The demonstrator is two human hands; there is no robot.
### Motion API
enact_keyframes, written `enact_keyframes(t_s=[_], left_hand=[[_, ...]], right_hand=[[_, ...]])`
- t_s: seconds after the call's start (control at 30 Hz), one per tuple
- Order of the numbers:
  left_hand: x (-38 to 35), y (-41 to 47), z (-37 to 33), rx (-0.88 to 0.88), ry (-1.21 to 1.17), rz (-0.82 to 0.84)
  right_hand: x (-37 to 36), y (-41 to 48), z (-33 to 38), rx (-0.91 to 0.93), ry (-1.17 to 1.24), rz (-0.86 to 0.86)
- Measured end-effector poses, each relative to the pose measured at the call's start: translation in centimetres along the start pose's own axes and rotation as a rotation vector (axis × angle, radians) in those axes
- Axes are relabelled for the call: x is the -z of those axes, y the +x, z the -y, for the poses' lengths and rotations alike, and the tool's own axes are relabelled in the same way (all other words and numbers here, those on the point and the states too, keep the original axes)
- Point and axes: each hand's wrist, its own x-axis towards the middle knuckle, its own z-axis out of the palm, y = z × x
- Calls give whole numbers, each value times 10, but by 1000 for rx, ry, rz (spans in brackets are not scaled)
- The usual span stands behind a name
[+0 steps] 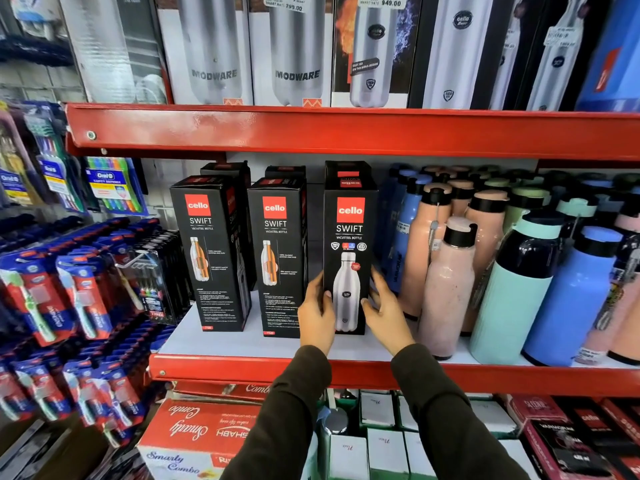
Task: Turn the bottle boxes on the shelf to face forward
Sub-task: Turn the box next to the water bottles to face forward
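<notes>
Three tall black Cello Swift bottle boxes stand in a row on the white shelf (242,341). The right box (348,216) shows its front panel with a large steel bottle picture. My left hand (315,315) presses its lower left edge and my right hand (384,311) holds its lower right edge. The middle box (277,258) and the left box (211,254) show a panel with an orange cutaway bottle and small text. More black boxes stand behind them, mostly hidden.
Loose bottles in peach (446,289), mint (516,296) and blue (571,299) crowd the shelf right of the boxes. The red shelf lip (221,370) runs along the front. Toothbrush packs (79,292) hang at the left. Boxes (194,434) sit below.
</notes>
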Motion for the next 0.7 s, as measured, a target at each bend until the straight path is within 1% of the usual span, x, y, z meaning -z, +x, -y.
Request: enact_keyframes(t_s=[0.1,0.27,0.37,0.47,0.6,0.7], left_hand=[[0,2,1,22,-8,5],[-1,2,-1,26,-18,-4],[-2,1,-2,44,-2,-20],[-1,-3,-1,40,13,-68],[8,-13,-5,-53,-20,-91],[21,-19,-9,-192,-6,-128]], right_hand=[[-3,2,-1,15,-24,-25],[-6,2,-3,-1,5,-84],[-8,2,-7,-51,20,-161],[-8,0,-9,-37,-22,-264],[-8,-5,-5,7,-46,-438],[-17,-13,6,76,-36,-552]])
